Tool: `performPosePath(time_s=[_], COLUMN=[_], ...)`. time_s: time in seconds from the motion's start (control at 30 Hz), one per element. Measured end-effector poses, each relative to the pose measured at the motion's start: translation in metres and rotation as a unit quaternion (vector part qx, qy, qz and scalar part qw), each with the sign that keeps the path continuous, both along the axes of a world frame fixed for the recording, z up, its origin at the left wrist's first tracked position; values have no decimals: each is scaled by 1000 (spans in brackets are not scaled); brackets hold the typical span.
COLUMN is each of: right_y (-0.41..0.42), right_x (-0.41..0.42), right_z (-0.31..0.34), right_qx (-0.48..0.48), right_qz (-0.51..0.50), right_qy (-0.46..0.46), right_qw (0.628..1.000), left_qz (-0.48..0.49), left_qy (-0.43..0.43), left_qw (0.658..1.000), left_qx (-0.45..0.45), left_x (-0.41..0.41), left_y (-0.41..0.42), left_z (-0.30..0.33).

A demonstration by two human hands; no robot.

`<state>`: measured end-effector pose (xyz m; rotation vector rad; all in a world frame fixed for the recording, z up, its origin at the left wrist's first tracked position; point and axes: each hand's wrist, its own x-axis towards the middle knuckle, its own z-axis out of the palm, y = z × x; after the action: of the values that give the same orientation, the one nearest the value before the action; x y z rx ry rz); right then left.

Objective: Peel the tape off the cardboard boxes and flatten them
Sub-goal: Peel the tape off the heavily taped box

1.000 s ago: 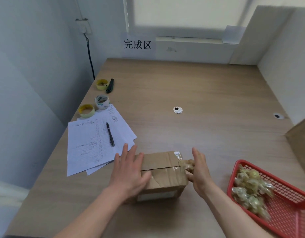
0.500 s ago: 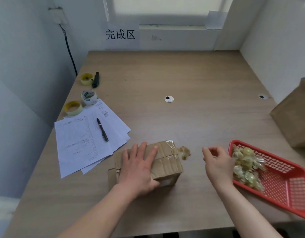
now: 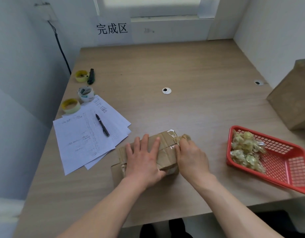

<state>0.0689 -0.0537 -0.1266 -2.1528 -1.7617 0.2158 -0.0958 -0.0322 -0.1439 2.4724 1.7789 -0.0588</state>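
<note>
A small brown cardboard box (image 3: 165,152), creased and wrapped in glossy tape (image 3: 172,134), sits near the bench's (image 3: 182,69) front edge. The left hand (image 3: 143,160) presses flat on top, its grip apart; the right hand (image 3: 191,157) pinches crumpled tape at the box's right end. Pale walls enclose the wood-grain bench.

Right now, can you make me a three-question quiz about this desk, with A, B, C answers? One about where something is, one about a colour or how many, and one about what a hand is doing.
1. Where is the pen?
A. on the papers
B. in the basket
C. on the box

2. What colour is the basket?
A. blue
B. red
C. green

3. What is the left hand doing?
A. holding the pen
B. pressing flat on the cardboard box
C. hanging off the desk

Answers: 1 A, it lies across the sheets; 2 B, its mesh is red; 3 B, straight fingers lie on the box top.
</note>
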Motion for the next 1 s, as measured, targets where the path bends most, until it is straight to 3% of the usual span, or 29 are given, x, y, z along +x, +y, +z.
performPosePath(time_s=[0.1,0.23,0.37,0.47,0.53,0.6,0.67,0.83,1.0], right_y=[3,3,6,1,-6,-14,-18,-13,-15], right_x=[3,19,24,23,22,18,9,-1,4], right_z=[-2,-9,-9,-3,3,6,5,5,5], right_qx=[-6,-6,-46,-1,16,-9,-36,-72,-40], right_qz=[32,-6,-64,-112,-94,-49,-30,-9,35], right_qy=[19,140,312,351,283,144,72,-12,14], right_qw=[999,990,947,930,954,988,996,997,999], left_qz=[0,-7,-9,-1,3,5,3,2,-3], left_qy=[-5,-7,-10,-6,-4,-4,-7,-9,-16], left_qw=[1000,1000,1000,1000,1000,1000,1000,1000,1000], left_qx=[-3,3,-1,-4,0,-1,0,-4,-3], left_x=[-1,-2,-3,-3,-2,-2,-1,-2,-3], left_y=[0,1,2,3,3,4,3,4,3], left_z=[0,2,2,0,0,-1,-2,-1,0])
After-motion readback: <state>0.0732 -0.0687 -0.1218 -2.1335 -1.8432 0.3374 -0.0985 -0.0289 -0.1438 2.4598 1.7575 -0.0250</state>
